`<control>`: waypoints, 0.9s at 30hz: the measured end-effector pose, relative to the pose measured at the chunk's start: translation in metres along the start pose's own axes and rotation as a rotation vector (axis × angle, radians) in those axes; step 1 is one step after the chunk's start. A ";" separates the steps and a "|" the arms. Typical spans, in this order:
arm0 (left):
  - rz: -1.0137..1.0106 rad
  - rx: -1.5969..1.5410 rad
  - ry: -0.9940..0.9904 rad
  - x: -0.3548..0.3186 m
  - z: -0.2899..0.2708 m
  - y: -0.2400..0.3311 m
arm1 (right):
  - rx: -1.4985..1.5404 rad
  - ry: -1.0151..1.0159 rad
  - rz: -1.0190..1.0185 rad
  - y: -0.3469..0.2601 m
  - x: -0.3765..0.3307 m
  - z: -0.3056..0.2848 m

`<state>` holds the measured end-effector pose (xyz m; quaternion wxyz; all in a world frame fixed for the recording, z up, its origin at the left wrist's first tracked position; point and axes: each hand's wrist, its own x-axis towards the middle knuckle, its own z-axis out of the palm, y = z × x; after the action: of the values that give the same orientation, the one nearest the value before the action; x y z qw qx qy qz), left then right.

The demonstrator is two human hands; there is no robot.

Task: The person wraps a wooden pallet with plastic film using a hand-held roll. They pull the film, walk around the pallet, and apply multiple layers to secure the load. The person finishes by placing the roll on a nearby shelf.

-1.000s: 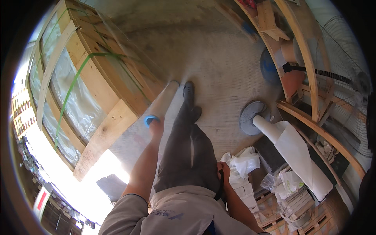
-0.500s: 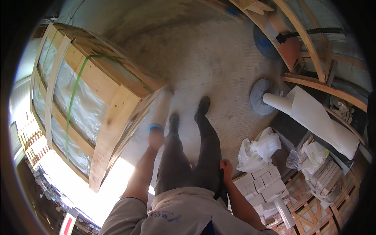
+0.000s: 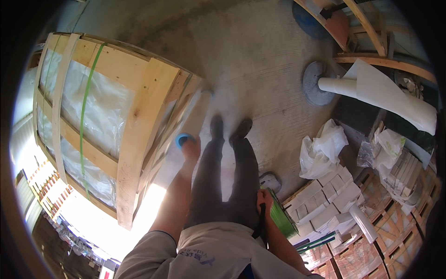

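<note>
My left hand [image 3: 190, 148] is closed around the near end of a long, pale roll of stretch film [image 3: 197, 111]. Its round blue end [image 3: 184, 139] shows beside my thumb, and the roll points away from me along the wooden crate [image 3: 134, 121]. At my right hip, my right hand [image 3: 265, 199] makes a fist around a narrow black strap-like piece [image 3: 261, 221], whose full shape I cannot see. Just right of that hand is a reel of green strapping [image 3: 282, 218], partly hidden by my forearm.
Clear film and green straps cover the crate at left. To the right are stacked white boxes [image 3: 325, 197], white plastic bags [image 3: 323, 151], a large white roll [image 3: 371, 90], a round grey base [image 3: 318, 83] and wooden pallets [image 3: 362, 251]. A wooden frame [image 3: 371, 28] stands far right.
The film roll's blue end has tipped toward me. My feet have shifted and come closer together. The green reel and a dark wheel have come into sight beside my right hand.
</note>
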<state>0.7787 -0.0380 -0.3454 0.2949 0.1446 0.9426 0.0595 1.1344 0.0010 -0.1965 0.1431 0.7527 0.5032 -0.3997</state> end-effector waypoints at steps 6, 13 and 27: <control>0.729 0.420 -0.108 -0.029 -0.002 -0.069 | -0.049 -0.135 -0.098 0.040 -0.017 0.035; -0.163 -0.127 -0.031 -0.063 0.030 -0.082 | -0.060 -0.117 -0.033 0.108 -0.028 0.037; 0.447 0.336 -0.274 -0.108 0.045 -0.191 | -0.106 -0.024 -0.076 0.183 -0.068 0.100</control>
<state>0.8443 -0.2514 -0.3614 0.3709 0.4015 0.8357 -0.0537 1.2359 -0.1874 -0.2436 0.1735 0.7195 0.5501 -0.3869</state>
